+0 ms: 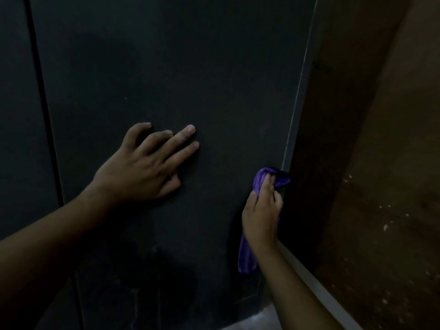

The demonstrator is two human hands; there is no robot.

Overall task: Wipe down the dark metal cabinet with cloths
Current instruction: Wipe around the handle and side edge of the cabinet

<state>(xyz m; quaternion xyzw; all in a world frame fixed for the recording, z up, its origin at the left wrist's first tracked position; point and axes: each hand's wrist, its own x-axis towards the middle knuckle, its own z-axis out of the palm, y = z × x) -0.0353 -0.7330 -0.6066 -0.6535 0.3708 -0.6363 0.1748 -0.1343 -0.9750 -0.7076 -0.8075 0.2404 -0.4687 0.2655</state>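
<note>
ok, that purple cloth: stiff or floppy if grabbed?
Probably floppy: the purple cloth hangs limp below the right hand and bunches at the cabinet edge. Likely light, since a loose finger grip holds it. It may slide easily on the smooth metal.

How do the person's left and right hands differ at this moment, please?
The left hand lies open with fingers spread flat on the dark cabinet panel, while the right hand is closed around a purple cloth. The left hand holds nothing; the right presses the cloth at the panel's right edge. The left sits mid-panel and higher, the right lower. Both are bare.
</note>
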